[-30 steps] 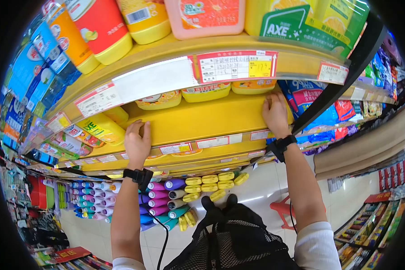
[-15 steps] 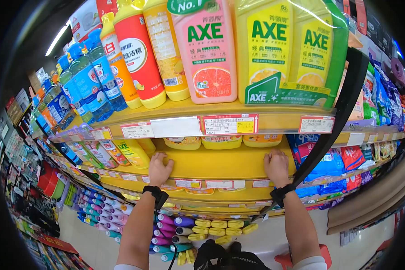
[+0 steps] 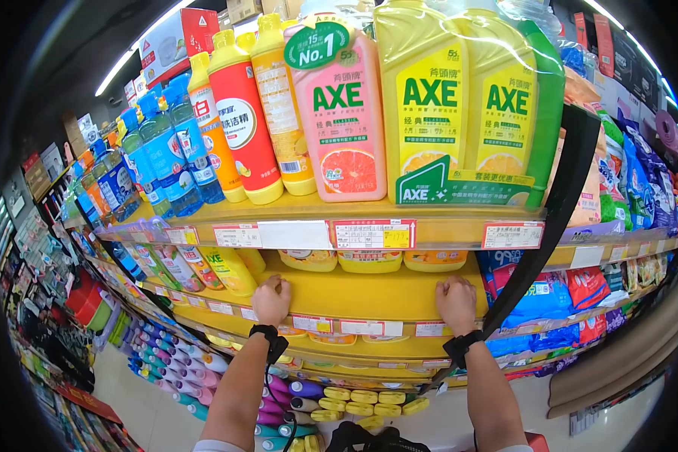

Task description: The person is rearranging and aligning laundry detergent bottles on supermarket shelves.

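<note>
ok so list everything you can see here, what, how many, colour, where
pink AXE bottle: one, pink, upper shelf, middle
yellow AXE bottles: two, yellow, bundled, right of the pink one
red bottle: one, red, left of the pink one
blue bottles: several, blue, upper shelf, far left
price tags: several, white and red, shelf edges
yellow shelf: one, yellow, under both hands
blue bags: several, blue, right of that shelf
low bottles: many, purple, pink, teal, yellow, bottom rows
wristbands: two, black, one per wrist
left hand: resting on the yellow shelf, empty
right hand: resting on the yellow shelf, empty
</note>
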The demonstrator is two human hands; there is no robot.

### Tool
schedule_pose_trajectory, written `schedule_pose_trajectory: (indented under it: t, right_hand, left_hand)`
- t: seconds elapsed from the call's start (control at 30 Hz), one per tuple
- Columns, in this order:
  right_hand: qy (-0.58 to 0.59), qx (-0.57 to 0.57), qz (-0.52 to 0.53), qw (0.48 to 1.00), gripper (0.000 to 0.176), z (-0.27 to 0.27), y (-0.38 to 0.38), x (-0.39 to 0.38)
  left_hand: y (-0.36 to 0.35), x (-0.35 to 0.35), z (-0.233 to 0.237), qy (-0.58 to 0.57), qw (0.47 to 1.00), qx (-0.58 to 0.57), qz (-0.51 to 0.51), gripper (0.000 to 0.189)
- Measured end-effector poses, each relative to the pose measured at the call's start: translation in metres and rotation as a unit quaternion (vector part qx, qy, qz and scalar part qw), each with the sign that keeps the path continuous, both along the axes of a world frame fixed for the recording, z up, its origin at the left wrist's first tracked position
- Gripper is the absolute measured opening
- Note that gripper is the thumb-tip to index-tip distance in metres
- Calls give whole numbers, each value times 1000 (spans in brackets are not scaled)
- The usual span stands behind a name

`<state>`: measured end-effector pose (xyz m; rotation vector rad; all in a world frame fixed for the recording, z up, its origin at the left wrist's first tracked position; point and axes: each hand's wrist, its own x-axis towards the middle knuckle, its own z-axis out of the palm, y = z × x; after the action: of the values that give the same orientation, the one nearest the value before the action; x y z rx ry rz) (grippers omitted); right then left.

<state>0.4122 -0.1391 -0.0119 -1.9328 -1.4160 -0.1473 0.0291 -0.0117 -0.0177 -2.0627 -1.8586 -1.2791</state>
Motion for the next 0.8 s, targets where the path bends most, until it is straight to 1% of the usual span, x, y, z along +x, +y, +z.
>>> schedule_pose_trajectory:
  t: [0.03,0.13,0.23,0.43,0.53,0.63,0.8]
  right_hand:
    - [5,-16,1,1000,21,2,-1,0]
    - [11,-8,4,1000,21,1,0,1]
    - [14,-16,8,1000,20,5,-3,-1]
    - [12,4,4,1000,20,3,-2,-1]
    - [27,-24,1,999,19,7,-2,-1]
    - [6,-5,1,1000,19,2,-1,-1]
    - [0,-2,-7,1000,19,0,0,-2]
  left_hand:
    - [0,0,0,-4,1000,-1,3,28]
    - [-1,2,1,-1,1000,19,7,29]
    - [-4,2,5,-11,1000,-14,5,28]
    - [0,0,-1,14,1000,12,2,28]
    - [3,-1,-4,13,1000,10,7,28]
    - [3,-2,-5,-4,1000,13,-8,27]
    - [1,-1,-3,-5,1000,-6,-4,28]
